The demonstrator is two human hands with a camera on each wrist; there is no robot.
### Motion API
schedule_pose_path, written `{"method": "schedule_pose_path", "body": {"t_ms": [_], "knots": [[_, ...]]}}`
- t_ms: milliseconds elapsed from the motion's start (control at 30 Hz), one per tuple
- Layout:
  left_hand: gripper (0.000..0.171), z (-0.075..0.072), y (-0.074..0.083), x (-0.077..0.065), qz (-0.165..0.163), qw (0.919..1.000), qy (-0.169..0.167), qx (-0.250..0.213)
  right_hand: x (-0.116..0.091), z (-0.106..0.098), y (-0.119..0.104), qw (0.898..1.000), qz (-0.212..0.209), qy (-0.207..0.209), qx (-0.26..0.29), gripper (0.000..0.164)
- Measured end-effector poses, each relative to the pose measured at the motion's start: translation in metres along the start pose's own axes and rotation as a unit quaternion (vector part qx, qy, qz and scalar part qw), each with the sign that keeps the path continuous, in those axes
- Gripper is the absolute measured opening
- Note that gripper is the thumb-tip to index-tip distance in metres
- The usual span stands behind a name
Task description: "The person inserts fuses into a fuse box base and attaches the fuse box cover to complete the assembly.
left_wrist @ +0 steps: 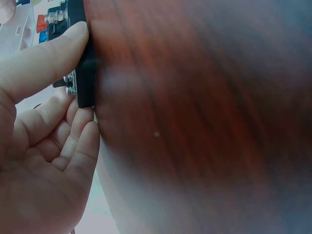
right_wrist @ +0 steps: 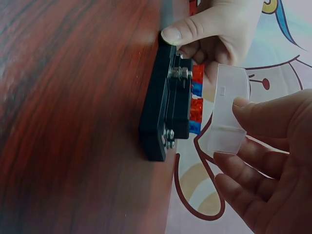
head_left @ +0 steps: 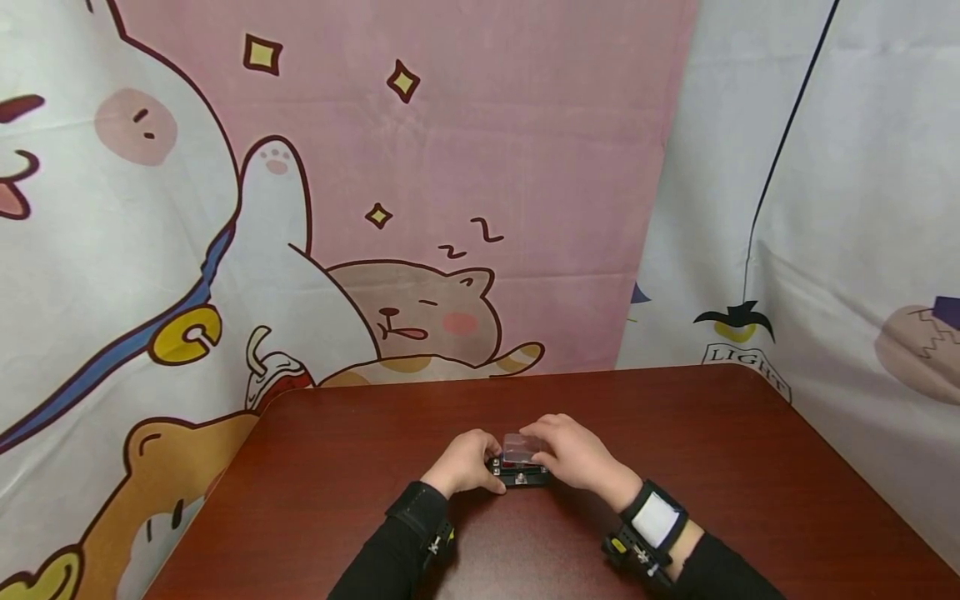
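A black fuse block (right_wrist: 158, 107) lies on the table, with metal terminal studs and red (right_wrist: 196, 109) and blue blade fuses (right_wrist: 195, 127) showing along its top. My left hand (head_left: 468, 462) grips its left end, thumb on the near long side and fingers around the end; the left wrist view shows that thumb pressed to the black base (left_wrist: 87, 73). Just above the fuses, my right hand (head_left: 573, 450) pinches a clear plastic cover (right_wrist: 228, 109) between thumb and fingers. A gap shows between cover and fuses in the right wrist view.
The reddish-brown wooden table (head_left: 360, 533) reaches back to a cartoon-printed cloth (head_left: 555, 208) hanging behind it and along the right side. A strapped wrist camera (head_left: 637, 550) sits on the right wrist, another (head_left: 438, 542) on the left.
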State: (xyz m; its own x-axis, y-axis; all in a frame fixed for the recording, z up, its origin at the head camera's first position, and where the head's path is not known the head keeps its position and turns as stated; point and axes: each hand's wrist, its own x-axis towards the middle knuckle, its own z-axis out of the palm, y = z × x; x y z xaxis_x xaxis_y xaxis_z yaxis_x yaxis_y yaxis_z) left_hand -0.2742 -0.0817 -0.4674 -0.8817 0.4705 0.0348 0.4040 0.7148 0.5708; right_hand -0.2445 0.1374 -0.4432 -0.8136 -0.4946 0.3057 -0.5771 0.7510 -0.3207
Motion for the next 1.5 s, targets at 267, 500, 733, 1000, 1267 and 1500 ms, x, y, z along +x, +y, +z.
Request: {"method": "schedule_pose_path", "body": {"t_ms": [267, 500, 733, 1000, 1267, 1500], "knots": [[0.046, -0.001, 0.001, -0.002, 0.008, 1.0, 0.002, -0.002, 0.003, 0.007, -0.003, 1.0, -0.01, 0.0, -0.027, 0.034], [0.046, -0.002, 0.001, -0.002, 0.015, 0.9999, 0.005, 0.006, 0.003, 0.011, -0.004, 0.999, -0.008, -0.007, -0.031, 0.033], [0.046, -0.001, 0.001, -0.002, 0.016, 0.9999, 0.004, 0.004, 0.004, 0.017, -0.001, 0.999, -0.005, -0.016, -0.034, 0.032], [0.046, -0.001, 0.001, -0.002, 0.011, 0.9999, 0.005, 0.003, 0.005, 0.018, -0.001, 0.999, -0.005, -0.012, -0.033, 0.032], [0.045, -0.001, 0.001, -0.003, 0.008, 1.0, 0.005, -0.001, 0.005, 0.016, -0.003, 0.999, -0.007, -0.015, -0.032, 0.031], [0.045, -0.002, 0.002, -0.003, 0.005, 1.0, 0.004, -0.001, 0.006, 0.015, -0.003, 1.0, -0.002, -0.017, -0.025, 0.031]]}}
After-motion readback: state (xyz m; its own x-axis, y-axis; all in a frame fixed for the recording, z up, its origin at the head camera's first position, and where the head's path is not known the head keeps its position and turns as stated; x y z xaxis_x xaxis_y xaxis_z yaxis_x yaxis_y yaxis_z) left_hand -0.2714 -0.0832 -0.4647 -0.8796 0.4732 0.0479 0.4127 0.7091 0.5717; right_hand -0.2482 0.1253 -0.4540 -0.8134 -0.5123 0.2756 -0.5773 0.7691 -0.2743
